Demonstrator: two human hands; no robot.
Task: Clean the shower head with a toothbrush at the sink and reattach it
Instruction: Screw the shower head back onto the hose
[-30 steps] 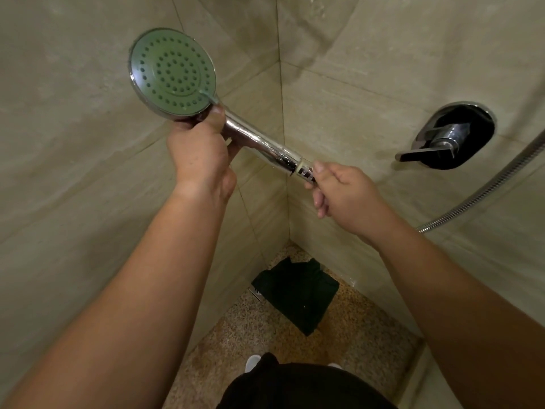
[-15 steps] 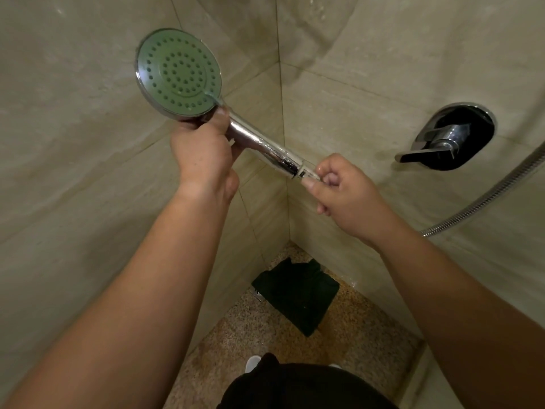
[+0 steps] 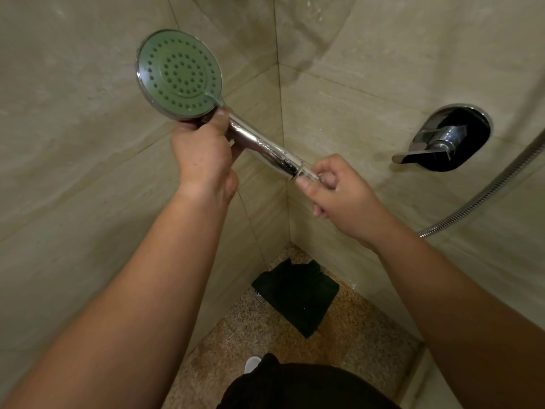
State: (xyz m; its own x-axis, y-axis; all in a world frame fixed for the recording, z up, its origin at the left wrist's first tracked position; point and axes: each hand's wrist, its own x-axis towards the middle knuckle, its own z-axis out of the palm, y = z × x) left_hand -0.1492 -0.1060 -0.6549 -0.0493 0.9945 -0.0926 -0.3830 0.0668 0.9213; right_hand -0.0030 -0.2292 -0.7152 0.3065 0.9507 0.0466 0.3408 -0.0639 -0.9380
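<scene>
Overhead, a person stands in a tiled shower corner holding a chrome handheld shower head (image 3: 191, 84) up in front of them, its round green spray face (image 3: 180, 73) turned toward the camera. Their left hand (image 3: 203, 156) is wrapped around the neck just below the face. Their right hand (image 3: 336, 193) pinches the threaded end of the handle (image 3: 306, 173) between thumb and curled fingers.

As a judgement, this is either the unscrewing at the start or the reattaching at the end; which one cannot be told. Neither a sink nor a toothbrush is in view. The spray face looks free of obvious grime, though fine deposits in the holes would be too small to see.

A ribbed metal hose (image 3: 486, 187) runs along the right wall and disappears behind the right forearm, so whether it meets the handle is hidden inside the right hand. A black and chrome mixer lever (image 3: 442, 140) sits on the right wall. A dark cloth (image 3: 298, 293) lies on the speckled floor (image 3: 354, 326) in the corner. At the bottom edge, dark clothing and a pale shape, possibly a slipper, are cut off.
</scene>
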